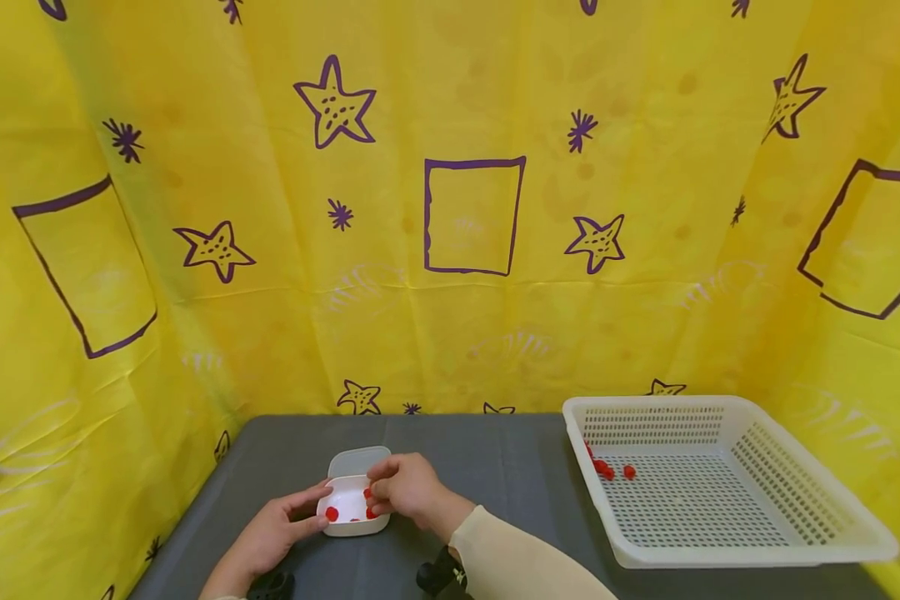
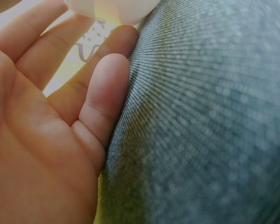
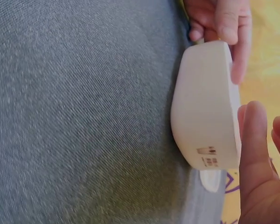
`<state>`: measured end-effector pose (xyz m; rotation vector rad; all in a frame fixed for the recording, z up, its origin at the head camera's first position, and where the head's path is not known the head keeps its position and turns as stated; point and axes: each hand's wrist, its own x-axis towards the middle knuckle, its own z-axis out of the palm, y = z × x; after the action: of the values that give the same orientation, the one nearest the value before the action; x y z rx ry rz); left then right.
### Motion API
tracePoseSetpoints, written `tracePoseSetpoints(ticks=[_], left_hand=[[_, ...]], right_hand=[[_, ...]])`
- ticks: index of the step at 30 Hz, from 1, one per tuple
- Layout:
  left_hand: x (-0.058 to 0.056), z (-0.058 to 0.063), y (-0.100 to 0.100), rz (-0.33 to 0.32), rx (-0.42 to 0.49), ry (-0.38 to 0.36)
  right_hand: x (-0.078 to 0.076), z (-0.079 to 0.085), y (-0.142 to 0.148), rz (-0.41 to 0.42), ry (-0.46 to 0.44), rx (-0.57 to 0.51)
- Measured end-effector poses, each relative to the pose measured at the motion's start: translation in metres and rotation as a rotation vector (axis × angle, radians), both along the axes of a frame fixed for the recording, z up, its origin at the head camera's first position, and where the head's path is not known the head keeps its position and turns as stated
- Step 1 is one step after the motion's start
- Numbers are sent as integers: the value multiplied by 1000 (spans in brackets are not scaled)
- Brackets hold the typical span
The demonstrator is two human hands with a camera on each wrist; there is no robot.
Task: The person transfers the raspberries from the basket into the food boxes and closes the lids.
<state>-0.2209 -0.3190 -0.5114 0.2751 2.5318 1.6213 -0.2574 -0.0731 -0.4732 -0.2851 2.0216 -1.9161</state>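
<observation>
A small white box (image 1: 355, 528) with rounded corners stands on the dark cloth, its lid (image 1: 358, 461) lying behind it. Several small red pieces (image 1: 332, 514) lie inside; their kind is too small to tell. With thumb and fingers, my left hand (image 1: 281, 525) grips the box's left end. My right hand (image 1: 408, 492) reaches over the right end with curled fingers, a red piece (image 1: 367, 493) at the fingertips. In the right wrist view the box (image 3: 203, 102) shows small printing on its side, and a finger of the right hand (image 3: 259, 163) is by its rim.
To the right stands a large white perforated basket (image 1: 750, 557), with several red pieces (image 1: 629, 472) at its left side. A dark grey cloth (image 1: 510, 475) covers the table. Yellow patterned curtain (image 1: 465, 342) hangs behind and at both sides.
</observation>
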Motion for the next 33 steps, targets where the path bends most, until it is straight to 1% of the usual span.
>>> tracePoseSetpoints(ticks=[4, 6, 8, 11, 14, 16, 18, 20, 23, 26, 29, 33], left_hand=[[1, -1, -1, 1, -2, -1], [1, -1, -2, 7, -13, -1], [1, -1, -2, 16, -28, -5], [1, 0, -1, 26, -42, -17], [1, 0, -1, 32, -42, -30], [1, 0, -1, 34, -39, -37], [1, 0, -1, 35, -38, -41], [0, 0, 0, 35, -37, -44], [0, 0, 0, 34, -37, -43], [0, 0, 1, 38, -39, -45], [1, 1, 1, 47, -44, -45], [2, 2, 2, 55, -53, -46]], right_hand=[[-4, 6, 5, -4, 14, 17], [-7, 13, 9, 1, 33, 32], [-13, 25, 17, 17, 56, 45], [-25, 55, 37, 63, 85, 31], [-37, 90, 71, 140, 105, 7], [-44, 110, 101, 204, 120, -19], [-50, 125, 136, 261, 139, -37], [-53, 135, 175, 295, 143, -53], [-57, 140, 233, 307, 139, -62], [-55, 138, 284, 271, 116, -59], [-52, 126, 324, 215, 78, -19], [-44, 101, 361, 123, 21, 93]])
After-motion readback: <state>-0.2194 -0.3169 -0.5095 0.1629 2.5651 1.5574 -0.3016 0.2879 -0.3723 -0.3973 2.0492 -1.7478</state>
